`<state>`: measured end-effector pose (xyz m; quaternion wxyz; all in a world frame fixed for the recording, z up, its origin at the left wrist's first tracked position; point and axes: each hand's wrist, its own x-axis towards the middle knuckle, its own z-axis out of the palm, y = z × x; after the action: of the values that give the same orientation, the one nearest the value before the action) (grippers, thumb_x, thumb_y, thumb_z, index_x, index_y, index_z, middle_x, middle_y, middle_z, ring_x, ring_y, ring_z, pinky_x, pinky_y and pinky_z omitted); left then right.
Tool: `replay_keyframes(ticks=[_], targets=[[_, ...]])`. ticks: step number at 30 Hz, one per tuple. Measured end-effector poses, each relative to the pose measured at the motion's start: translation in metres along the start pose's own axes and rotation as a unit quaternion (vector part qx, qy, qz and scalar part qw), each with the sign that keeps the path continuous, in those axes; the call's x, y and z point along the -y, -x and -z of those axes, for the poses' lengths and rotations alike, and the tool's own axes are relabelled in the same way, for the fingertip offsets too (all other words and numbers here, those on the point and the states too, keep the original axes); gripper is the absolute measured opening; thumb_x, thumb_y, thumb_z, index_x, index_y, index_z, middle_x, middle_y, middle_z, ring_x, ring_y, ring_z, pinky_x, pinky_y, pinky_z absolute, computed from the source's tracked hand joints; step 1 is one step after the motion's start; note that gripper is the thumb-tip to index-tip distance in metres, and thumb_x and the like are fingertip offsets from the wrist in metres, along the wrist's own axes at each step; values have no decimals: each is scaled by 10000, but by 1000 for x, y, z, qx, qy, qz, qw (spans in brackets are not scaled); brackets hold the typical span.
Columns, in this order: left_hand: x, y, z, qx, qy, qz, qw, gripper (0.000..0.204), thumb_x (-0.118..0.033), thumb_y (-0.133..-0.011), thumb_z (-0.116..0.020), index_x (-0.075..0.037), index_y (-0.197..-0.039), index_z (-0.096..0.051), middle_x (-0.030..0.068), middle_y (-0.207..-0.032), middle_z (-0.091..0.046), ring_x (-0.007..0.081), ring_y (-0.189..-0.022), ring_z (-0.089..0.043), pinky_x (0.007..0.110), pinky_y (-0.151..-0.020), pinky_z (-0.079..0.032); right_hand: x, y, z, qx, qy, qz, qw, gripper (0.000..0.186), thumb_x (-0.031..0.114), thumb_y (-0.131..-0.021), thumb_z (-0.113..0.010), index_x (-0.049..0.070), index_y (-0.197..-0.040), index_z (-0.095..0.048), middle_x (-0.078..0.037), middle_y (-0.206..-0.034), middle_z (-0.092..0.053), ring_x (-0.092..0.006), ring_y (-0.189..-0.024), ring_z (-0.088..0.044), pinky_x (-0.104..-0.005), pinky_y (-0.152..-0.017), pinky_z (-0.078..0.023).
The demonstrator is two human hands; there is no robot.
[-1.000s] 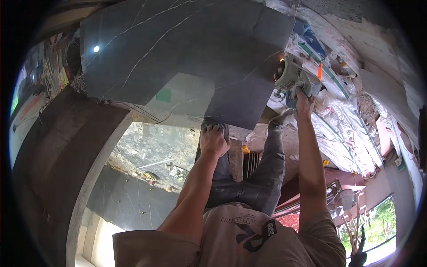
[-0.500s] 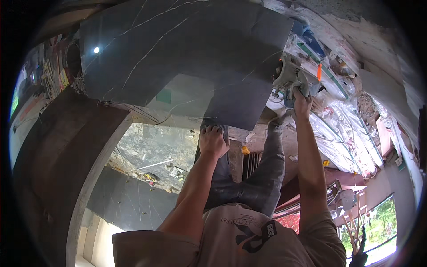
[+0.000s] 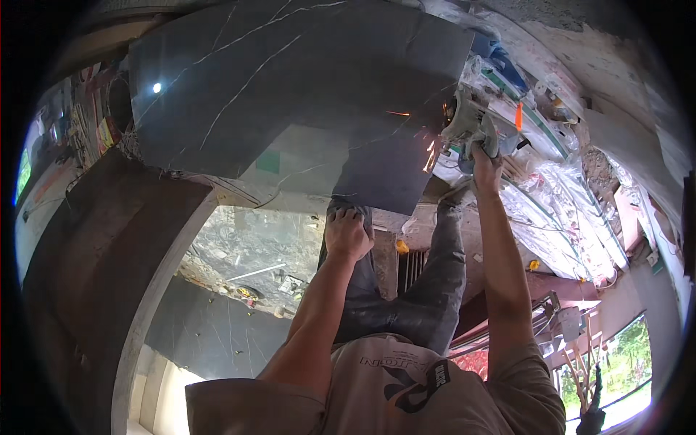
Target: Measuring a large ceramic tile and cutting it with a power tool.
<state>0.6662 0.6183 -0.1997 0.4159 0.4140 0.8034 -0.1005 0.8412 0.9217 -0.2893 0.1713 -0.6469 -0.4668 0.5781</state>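
Observation:
My right hand (image 3: 489, 168) is closed round a grey handheld power cutter (image 3: 471, 130) at the right edge of a large dark slab (image 3: 290, 101) with thin white veins. Orange sparks (image 3: 429, 156) fly from where the cutter meets the slab's edge; the cutter's own body hides its blade. My left hand (image 3: 348, 230) rests on my left knee, just below the slab's near edge, its fingers apart and bent over the trouser cloth. No tool shows in it.
Clear plastic-wrapped long pieces (image 3: 558, 210) lie to the right. A brown curved panel (image 3: 94, 239) stands at the left. Rubble and scraps (image 3: 246, 254) cover the floor behind it, near another dark slab (image 3: 210, 319). Loose cables (image 3: 239, 194) run below the big slab.
Bright sparks now spray from the cutter, where only a small orange glow showed before. The cutter and my right hand have shifted slightly left. My left hand stays on the knee.

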Motion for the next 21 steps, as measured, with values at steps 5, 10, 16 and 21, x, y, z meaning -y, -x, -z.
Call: replay_keyframes(ticks=[5,10,16,21], targets=[[0,1,2,2,-1,-1,1000,384,-366,-836,-639,-59,-1052,-719,147,-1129,-656,329,-1162,-569,457,-1072,-394,8,4,-2,14,19,-5,1000,286,217,-825,-719,20,-1032,-699,-9,-888,-673,-123,-793,-590,-297,-727,-482],[-3,1,6,18,0,4,1000,384,-360,-839,-634,-60,-1064,-717,139,-1142,-656,324,-1170,-566,454,-1072,-394,3,7,-6,-3,-24,-2,1000,285,215,-827,-724,20,-1033,-697,-10,-896,-677,-116,-792,-588,-292,-722,-481],[-1,2,1,4,-7,0,1000,369,-362,-845,-626,-64,-1042,-718,127,-1130,-658,308,-1160,-572,444,-1047,-406,11,6,0,-17,0,-6,1000,288,200,-829,-731,24,-1053,-694,-5,-916,-677,-102,-807,-589,-283,-725,-480],[-3,4,3,27,-14,7,1000,384,-375,-844,-630,-73,-1066,-714,120,-1144,-655,302,-1169,-567,444,-1061,-399,24,12,16,-16,-92,-12,996,275,173,-841,-727,34,-1077,-697,-5,-939,-674,-101,-822,-590,-277,-728,-477]])
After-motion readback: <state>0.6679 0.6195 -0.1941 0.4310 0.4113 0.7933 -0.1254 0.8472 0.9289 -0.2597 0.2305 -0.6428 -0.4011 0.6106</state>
